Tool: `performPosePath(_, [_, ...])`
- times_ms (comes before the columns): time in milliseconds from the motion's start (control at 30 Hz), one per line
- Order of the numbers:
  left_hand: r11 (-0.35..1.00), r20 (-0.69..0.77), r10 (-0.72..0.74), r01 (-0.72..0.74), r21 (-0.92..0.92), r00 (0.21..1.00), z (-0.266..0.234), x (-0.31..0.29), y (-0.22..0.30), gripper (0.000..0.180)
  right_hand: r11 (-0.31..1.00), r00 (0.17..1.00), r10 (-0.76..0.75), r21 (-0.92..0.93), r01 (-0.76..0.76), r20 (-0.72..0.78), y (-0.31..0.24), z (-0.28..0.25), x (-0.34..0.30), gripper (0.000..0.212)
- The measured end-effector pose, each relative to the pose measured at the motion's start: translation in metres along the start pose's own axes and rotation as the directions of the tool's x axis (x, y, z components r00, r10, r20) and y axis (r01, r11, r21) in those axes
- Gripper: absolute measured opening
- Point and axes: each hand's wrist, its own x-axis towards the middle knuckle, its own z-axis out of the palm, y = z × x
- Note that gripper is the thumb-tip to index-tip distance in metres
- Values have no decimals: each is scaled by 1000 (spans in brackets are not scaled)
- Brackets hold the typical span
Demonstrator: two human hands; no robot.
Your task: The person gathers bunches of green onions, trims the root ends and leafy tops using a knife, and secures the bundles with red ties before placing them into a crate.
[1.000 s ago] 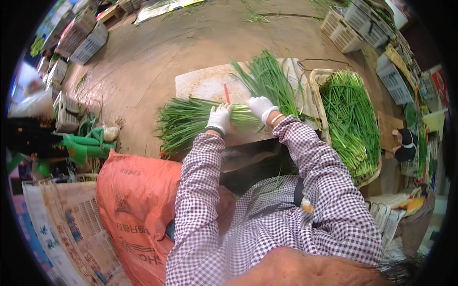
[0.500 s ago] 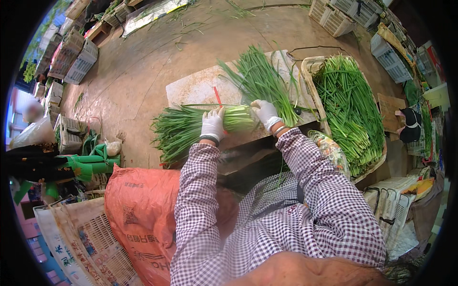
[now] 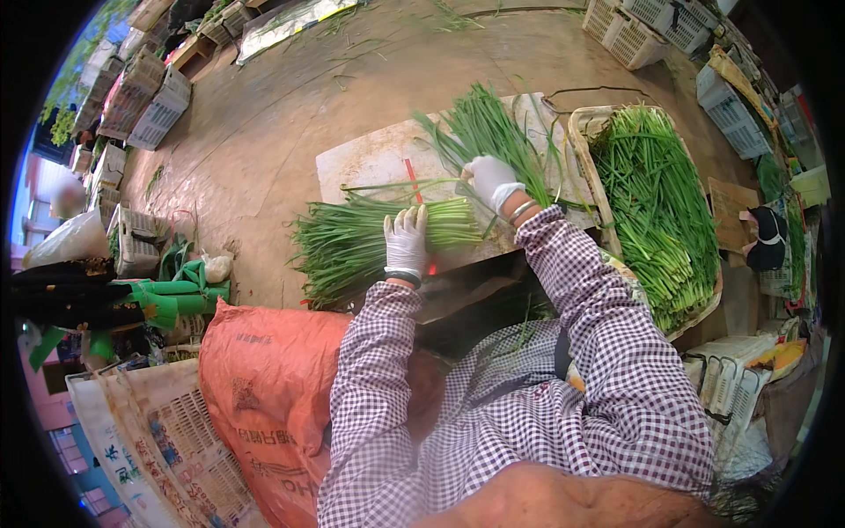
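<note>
A bunch of garlic chives (image 3: 352,231) lies crosswise on a pale board (image 3: 356,167), its white stem ends to the right. My left hand (image 3: 406,242), in a white glove, rests across the stems with fingers stretched out flat. A red strip (image 3: 413,179) runs beneath the bunch and shows on both sides of it. Right of and above the stem ends, my gloved right hand (image 3: 493,179) is closed, and a thin chive stalk (image 3: 405,184) runs leftward from its fingertips. Behind that hand spreads a loose pile of chives (image 3: 493,123); the hand covers part of it.
A cream crate (image 3: 576,128) heaped with chives stands right of the board. An orange-red sack (image 3: 264,378) sits by my left arm. White plastic crates (image 3: 161,110) line the left side, with more crates (image 3: 620,35) at the far right. Loose leaves litter the brown floor (image 3: 255,150).
My right hand has moved up and away from the stem ends, and a stalk now trails from it. My left hand's fingers have straightened over the bunch. The view has shifted slightly.
</note>
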Motion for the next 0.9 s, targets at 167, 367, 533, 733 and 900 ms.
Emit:
performPosePath(167, [1000,13,1,-1,24,1000,3,-9,-7,54,952,951,-230,155,264,-207,-70,-42,5,17])
performPosePath(367, [1000,49,11,-11,-7,999,5,-5,-4,60,883,969,-227,399,248,-100,-63,-16,4,19])
performPosePath(533, [1000,29,10,-10,-8,1000,12,-6,-7,66,992,958,-120,57,109,260,-33,29,8,24])
performPosePath(733, [1000,204,28,-24,-18,979,-22,15,-2,87,995,921,62,53,-89,385,-19,50,26,30])
performPosePath(900, [993,464,109,-74,-93,879,-24,45,-20,104,957,874,196,108,-269,444,-35,14,15,28])
